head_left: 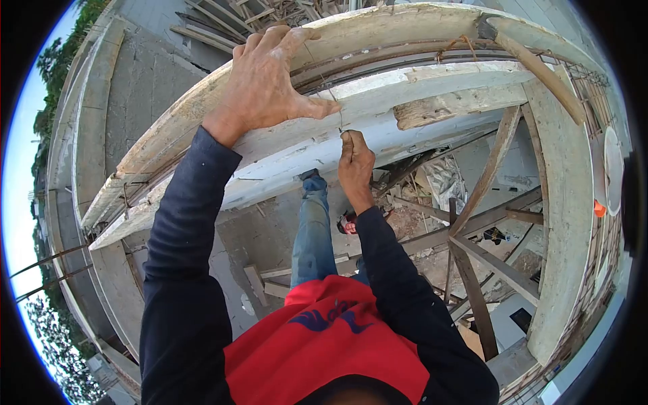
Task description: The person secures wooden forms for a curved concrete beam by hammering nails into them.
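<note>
My left hand [263, 84] is spread across two long wooden boards. Its fingers lie over the top of the far board [378, 21], and its thumb stretches onto the near board [432, 77]. Rusty steel bars [405, 50] run through the gap between them. Just below the near board's edge, my right hand [356, 165] is closed in a pinch on a thin tie wire [339, 120], which passes up over the board by my left thumb. A hammer [540, 74] with a wooden handle rests across the boards at upper right.
A short wooden block [459, 108] is fixed against the near board. Timber braces [482, 179] cross below on the right, above rubble-strewn ground. A white bucket [612, 169] stands at far right. Loose planks [216, 23] are piled at the top. Two bars [50, 260] stick out at left.
</note>
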The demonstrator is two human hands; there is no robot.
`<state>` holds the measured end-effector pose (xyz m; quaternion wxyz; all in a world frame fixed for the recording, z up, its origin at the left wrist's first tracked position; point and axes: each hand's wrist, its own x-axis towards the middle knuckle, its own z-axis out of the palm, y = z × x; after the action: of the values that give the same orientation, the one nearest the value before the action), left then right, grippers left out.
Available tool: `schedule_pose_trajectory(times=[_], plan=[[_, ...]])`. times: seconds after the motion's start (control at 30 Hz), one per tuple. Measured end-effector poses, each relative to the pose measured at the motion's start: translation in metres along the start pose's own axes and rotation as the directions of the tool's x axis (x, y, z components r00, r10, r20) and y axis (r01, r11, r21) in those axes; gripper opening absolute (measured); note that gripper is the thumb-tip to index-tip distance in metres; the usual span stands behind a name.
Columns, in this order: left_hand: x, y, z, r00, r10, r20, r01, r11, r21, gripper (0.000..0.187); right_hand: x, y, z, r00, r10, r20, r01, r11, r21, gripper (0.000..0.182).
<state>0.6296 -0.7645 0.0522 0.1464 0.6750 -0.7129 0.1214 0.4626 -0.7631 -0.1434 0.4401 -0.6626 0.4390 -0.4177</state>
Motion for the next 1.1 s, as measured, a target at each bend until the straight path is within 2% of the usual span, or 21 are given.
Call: schedule_pose_trajectory(times=[0.07, 0.13, 0.2, 0.27, 0.3, 0.37, 0.47, 0.5, 0.53, 0.6, 0.7, 0.73, 0.8, 0.83, 0.87, 0.9, 0.97, 1.0, 1.03, 1.07, 1.1], plan=[[-0.002, -0.001, 0.002, 1.000, 0.003, -0.016, -0.002, 1.000, 0.024, 0.111, 0.002, 0.024, 0.004, 0.995, 0.094, -0.019, -0.092, 0.994, 0.056, 0.018], [-0.001, -0.002, 0.002, 1.000, 0.016, -0.019, -0.016, 1.000, -0.010, 0.111, -0.002, 0.031, 0.024, 0.999, 0.045, -0.005, -0.045, 0.998, 0.036, 0.021], [-0.001, -0.001, 0.002, 1.000, 0.011, -0.016, -0.010, 1.000, 0.006, 0.111, -0.007, 0.035, 0.053, 0.985, -0.078, -0.153, 0.085, 0.996, 0.041, 0.022], [0.000, 0.000, 0.000, 1.000, 0.003, -0.018, -0.003, 1.000, 0.018, 0.111, -0.008, 0.052, 0.070, 0.985, 0.034, -0.166, 0.009, 0.968, 0.251, 0.020], [0.001, 0.000, -0.001, 1.000, -0.002, -0.003, 0.002, 1.000, 0.011, 0.111, -0.007, 0.038, 0.054, 0.995, 0.086, -0.053, -0.069, 0.962, 0.264, 0.017], [-0.001, 0.000, 0.000, 1.000, -0.013, 0.011, 0.013, 1.000, 0.004, 0.111, 0.002, 0.005, -0.002, 0.992, -0.033, 0.122, 0.031, 0.999, 0.024, 0.011], [-0.005, 0.001, 0.003, 1.000, -0.011, 0.002, 0.011, 1.000, 0.000, 0.112, 0.011, 0.033, 0.005, 0.995, -0.098, 0.012, 0.098, 0.995, -0.010, 0.008], [-0.004, 0.002, 0.001, 1.000, -0.014, 0.018, 0.014, 1.000, 0.000, 0.113, 0.000, 0.032, 0.015, 0.995, -0.043, 0.089, 0.050, 0.996, -0.074, 0.007], [0.000, 0.001, -0.001, 1.000, -0.015, 0.021, 0.015, 1.000, 0.006, 0.113, -0.011, 0.029, 0.027, 0.996, -0.088, 0.010, 0.088, 0.996, -0.005, 0.007], [0.001, 0.001, -0.003, 1.000, -0.020, 0.008, 0.020, 1.000, 0.020, 0.114, -0.011, 0.028, 0.037, 0.994, -0.040, 0.098, 0.034, 0.997, 0.066, 0.010], [-0.002, 0.002, 0.000, 1.000, -0.025, 0.016, 0.025, 1.000, 0.020, 0.115, 0.014, 0.011, -0.014, 0.978, -0.008, 0.209, 0.008, 1.000, 0.002, 0.017], [-0.001, 0.001, 0.000, 1.000, -0.025, 0.018, 0.025, 1.000, 0.017, 0.116, 0.016, 0.021, -0.009, 0.978, -0.012, 0.210, 0.013, 1.000, -0.002, 0.017], [-0.003, 0.003, -0.001, 0.999, -0.028, 0.019, 0.027, 1.000, 0.016, 0.116, 0.011, 0.038, 0.009, 0.993, -0.030, 0.114, 0.011, 0.987, 0.159, 0.026], [-0.001, 0.003, -0.003, 1.000, -0.014, 0.014, 0.014, 1.000, 0.023, 0.117, -0.001, 0.034, 0.022, 0.995, -0.001, 0.101, -0.019, 0.979, 0.202, 0.032], [0.003, 0.003, -0.007, 1.000, -0.012, -0.005, 0.012, 1.000, 0.025, 0.117, -0.009, 0.034, 0.037, 0.986, 0.076, 0.146, -0.126, 0.918, 0.377, 0.033], [0.001, 0.006, -0.011, 0.998, -0.045, 0.045, 0.044, 0.999, 0.008, 0.117, -0.014, 0.010, 0.029, 0.899, 0.280, 0.337, -0.431, 0.703, 0.565, 0.032], [0.002, 0.009, -0.013, 0.994, -0.075, 0.084, 0.077, 0.997, -0.021, 0.113, -0.006, -0.034, -0.013, 0.747, 0.396, 0.534, -0.607, 0.733, 0.306, 0.032], [0.003, 0.010, -0.015, 0.998, -0.041, 0.049, 0.044, 0.998, -0.053, 0.113, -0.001, -0.037, -0.036, 0.664, 0.348, 0.662, -0.621, 0.750, 0.228, 0.031], [0.002, 0.011, -0.017, 0.995, -0.060, 0.076, 0.063, 0.997, -0.040, 0.111, 0.005, -0.040, -0.063, 0.711, 0.201, 0.674, -0.351, 0.932, 0.092, 0.031], [0.003, 0.013, -0.017, 0.991, -0.085, 0.105, 0.089, 0.996, -0.024, 0.109, 0.014, -0.046, -0.091, 0.696, 0.066, 0.715, -0.038, 0.998, -0.055, 0.031], [0.005, 0.015, -0.017, 0.995, -0.067, 0.078, 0.071, 0.996, -0.052, 0.109, 0.029, -0.064, -0.128, 0.779, -0.121, 0.616, 0.220, 0.972, -0.087, 0.027]])
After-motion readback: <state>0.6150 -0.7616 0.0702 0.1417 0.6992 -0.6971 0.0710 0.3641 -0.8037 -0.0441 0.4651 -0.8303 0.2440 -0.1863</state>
